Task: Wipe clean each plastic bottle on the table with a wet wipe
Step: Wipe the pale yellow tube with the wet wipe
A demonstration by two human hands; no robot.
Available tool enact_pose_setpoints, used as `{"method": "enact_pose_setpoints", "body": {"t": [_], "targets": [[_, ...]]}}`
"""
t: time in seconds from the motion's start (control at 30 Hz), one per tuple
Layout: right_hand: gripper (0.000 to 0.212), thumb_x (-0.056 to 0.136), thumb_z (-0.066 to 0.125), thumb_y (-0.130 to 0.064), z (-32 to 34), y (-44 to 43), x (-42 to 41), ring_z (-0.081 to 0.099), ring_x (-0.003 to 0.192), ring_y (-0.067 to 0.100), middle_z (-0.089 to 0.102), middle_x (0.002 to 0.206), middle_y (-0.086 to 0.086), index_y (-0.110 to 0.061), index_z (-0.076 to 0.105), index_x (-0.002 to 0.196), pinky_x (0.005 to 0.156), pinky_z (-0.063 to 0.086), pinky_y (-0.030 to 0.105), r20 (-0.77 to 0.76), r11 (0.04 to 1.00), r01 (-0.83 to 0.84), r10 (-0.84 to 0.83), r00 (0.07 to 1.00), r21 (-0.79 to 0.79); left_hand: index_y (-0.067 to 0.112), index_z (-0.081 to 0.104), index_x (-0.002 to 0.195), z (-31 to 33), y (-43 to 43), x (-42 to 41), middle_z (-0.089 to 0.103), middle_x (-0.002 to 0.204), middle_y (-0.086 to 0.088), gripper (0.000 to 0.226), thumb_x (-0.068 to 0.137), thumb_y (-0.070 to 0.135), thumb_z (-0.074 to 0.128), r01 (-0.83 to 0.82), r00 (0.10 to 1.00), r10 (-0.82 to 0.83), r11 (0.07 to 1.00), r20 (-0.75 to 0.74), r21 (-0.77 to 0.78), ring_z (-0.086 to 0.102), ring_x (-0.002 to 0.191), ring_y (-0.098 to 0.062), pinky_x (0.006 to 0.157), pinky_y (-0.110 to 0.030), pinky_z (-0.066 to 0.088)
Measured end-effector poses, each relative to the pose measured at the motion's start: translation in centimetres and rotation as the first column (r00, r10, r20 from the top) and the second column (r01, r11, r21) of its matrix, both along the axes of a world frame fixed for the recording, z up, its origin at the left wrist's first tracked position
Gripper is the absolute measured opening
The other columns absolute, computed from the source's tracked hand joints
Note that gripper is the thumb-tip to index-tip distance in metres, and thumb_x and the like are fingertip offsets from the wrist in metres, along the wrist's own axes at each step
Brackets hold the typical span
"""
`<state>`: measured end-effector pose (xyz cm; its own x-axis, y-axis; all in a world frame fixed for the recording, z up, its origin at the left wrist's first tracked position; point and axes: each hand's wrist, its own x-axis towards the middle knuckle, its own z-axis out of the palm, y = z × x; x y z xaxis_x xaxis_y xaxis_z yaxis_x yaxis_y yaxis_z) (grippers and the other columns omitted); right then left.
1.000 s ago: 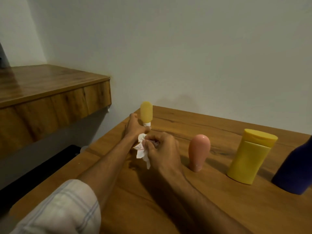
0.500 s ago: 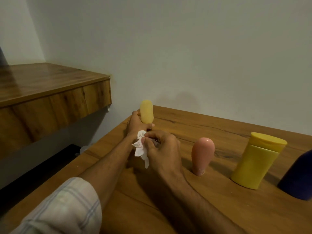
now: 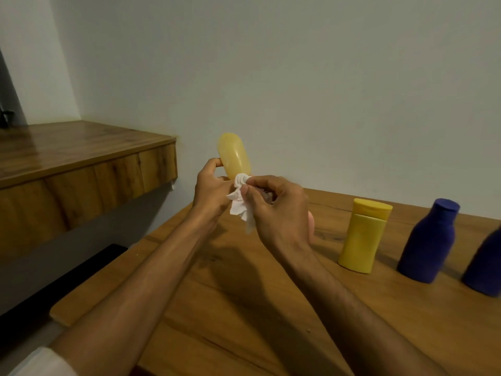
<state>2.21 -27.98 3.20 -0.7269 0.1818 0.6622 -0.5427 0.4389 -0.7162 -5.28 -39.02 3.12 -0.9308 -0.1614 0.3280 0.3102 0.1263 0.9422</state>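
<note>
- The left hand [image 3: 211, 191] is holding the small yellow bottle [image 3: 234, 156] up in the air above the tabletop [image 3: 244, 308], fingers curled round its lower part, rounded end pointing up.
- The right hand [image 3: 279, 210] is pinching a scrunched white wet wipe [image 3: 240, 207], thumb and fingers clamped on it, pressing it against the bottle's lower end.
- Off to the right, a bigger yellow bottle [image 3: 362, 240], a dark blue bottle [image 3: 429, 245] and a second blue bottle [image 3: 485, 267] are standing upright in a row.
- A pink bottle [image 3: 311, 221] is peeking out behind the right hand, mostly hidden.

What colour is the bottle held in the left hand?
The bottle is pale yellow-orange; the head view, the only one, shows it.
</note>
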Motion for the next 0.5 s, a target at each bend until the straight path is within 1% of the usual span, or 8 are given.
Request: {"method": "enact_pose_setpoints", "body": {"t": [0.07, 0.13, 0.2, 0.23, 0.33, 0.4, 0.5], "targets": [[0.016, 0.084, 0.067, -0.022, 0.3, 0.8, 1.1, 0.058, 0.079, -0.008, 0.060, 0.087, -0.018, -0.020, 0.071, 0.100, 0.066, 0.047, 0.005, -0.021, 1.000, 0.012, -0.012, 1.000, -0.014, 0.018, 0.054, 0.110, 0.8, 0.5, 2.0, 0.068, 0.078, -0.006, 0.036, 0.082, 0.012, 0.076, 0.037, 0.999, -0.037, 0.999, -0.036, 0.012, 0.067, 0.065, -0.011, 0.057, -0.026, 0.053], [0.016, 0.084, 0.068, -0.024, 0.7, 1.8, 2.2, 0.059, 0.081, -0.007, 0.062, 0.086, -0.017, -0.021, 0.071, 0.099, 0.065, 0.048, 0.007, -0.050, 0.999, 0.028, -0.028, 0.998, -0.017, 0.020, 0.053, 0.110, 1.3, 1.2, 4.0, 0.069, 0.079, 0.000, 0.036, 0.082, 0.013, 0.076, 0.081, 0.994, -0.080, 0.997, -0.072, 0.018, 0.067, 0.059, -0.002, 0.052, -0.017, 0.052], [0.017, 0.083, 0.069, -0.024, 1.1, 3.0, 3.2, 0.060, 0.081, -0.004, 0.064, 0.087, -0.014, -0.019, 0.071, 0.100, 0.065, 0.049, 0.008, -0.076, 0.998, 0.039, -0.042, 0.996, -0.040, 0.022, 0.052, 0.111, 1.6, 2.3, 5.9, 0.067, 0.079, 0.007, 0.036, 0.084, 0.012, 0.074, 0.148, 0.985, -0.145, 0.989, -0.091, 0.031, 0.067, 0.058, 0.005, 0.049, -0.011, 0.049], [0.018, 0.083, 0.069, -0.024, 1.3, 3.7, 3.8, 0.061, 0.082, -0.003, 0.065, 0.089, -0.012, -0.019, 0.071, 0.100, 0.066, 0.050, 0.010, -0.080, 0.997, 0.053, -0.057, 0.995, -0.052, 0.021, 0.052, 0.112, 1.7, 3.0, 6.7, 0.067, 0.079, 0.009, 0.037, 0.084, 0.011, 0.074, 0.191, 0.978, -0.186, 0.980, -0.092, 0.048, 0.067, 0.060, 0.005, 0.050, -0.010, 0.049], [0.020, 0.083, 0.069, -0.024, 1.6, 5.8, 5.1, 0.062, 0.083, -0.002, 0.068, 0.094, -0.008, -0.019, 0.070, 0.102, 0.067, 0.051, 0.011, -0.082, 0.993, 0.095, -0.101, 0.991, -0.074, 0.021, 0.054, 0.119, 1.5, 4.9, 8.7, 0.074, 0.081, 0.005, 0.041, 0.083, 0.015, 0.074, 0.279, 0.958, -0.272, 0.957, -0.091, 0.076, 0.073, 0.070, -0.006, 0.057, -0.017, 0.054], [0.020, 0.083, 0.068, -0.024, 1.7, 7.2, 6.1, 0.062, 0.085, -0.001, 0.069, 0.096, -0.006, -0.018, 0.070, 0.103, 0.068, 0.051, 0.011, -0.082, 0.990, 0.114, -0.121, 0.989, -0.087, 0.020, 0.054, 0.125, 1.2, 6.1, 9.5, 0.076, 0.087, -0.002, 0.045, 0.084, 0.019, 0.073, 0.328, 0.943, -0.322, 0.941, -0.084, 0.080, 0.074, 0.078, -0.013, 0.064, -0.023, 0.058], [0.020, 0.084, 0.068, -0.024, 1.5, 9.0, 7.4, 0.063, 0.086, 0.001, 0.069, 0.096, -0.006, -0.019, 0.069, 0.103, 0.070, 0.053, 0.014, -0.080, 0.985, 0.136, -0.145, 0.986, -0.106, 0.020, 0.054, 0.132, 0.7, 7.9, 10.2, 0.077, 0.096, -0.005, 0.050, 0.086, 0.021, 0.072, 0.411, 0.912, -0.408, 0.904, -0.047, 0.117, 0.074, 0.089, -0.018, 0.076, -0.031, 0.060]]}}
